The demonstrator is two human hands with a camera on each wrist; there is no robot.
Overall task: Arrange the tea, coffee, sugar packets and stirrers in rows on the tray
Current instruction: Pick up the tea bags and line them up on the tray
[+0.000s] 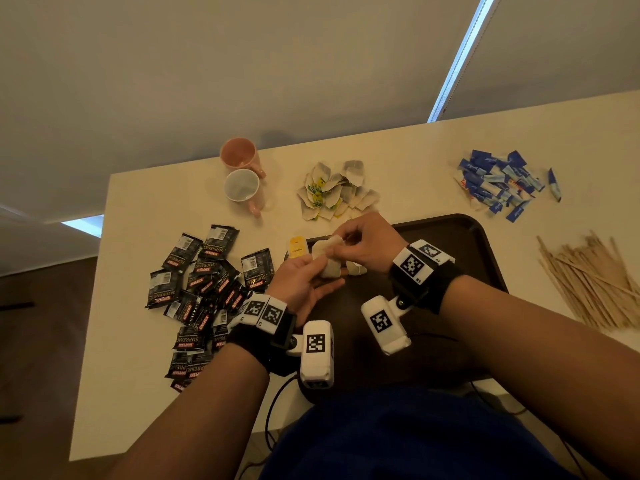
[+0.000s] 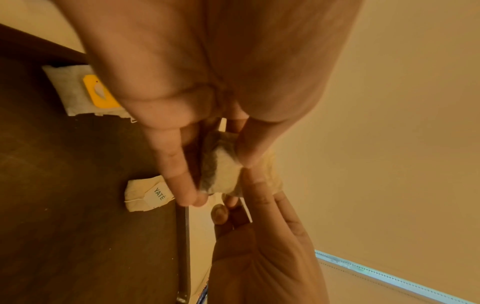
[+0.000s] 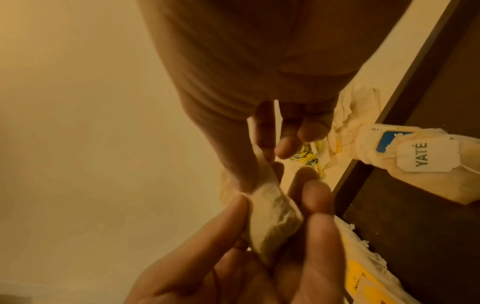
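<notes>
Both hands meet over the far left corner of the dark tray [image 1: 450, 244], sharing one tea bag [image 1: 327, 259]. The left hand [image 1: 304, 284] pinches it between thumb and fingers; the right hand [image 1: 367, 242] pinches its upper end. Only the wrist views show the white tag reading "YATÉ" [image 3: 423, 154] on a tea bag lying on the tray, and a yellow-labelled one [image 2: 100, 93] beside it. The head view alone shows the table [image 1: 145, 358] with black coffee sachets [image 1: 204, 289] marked "KOPIKO SUPREMO", loose tea bags [image 1: 336, 190], blue sugar packets [image 1: 502, 183], wooden stirrers [image 1: 588, 282] and two mugs [image 1: 242, 176].
</notes>
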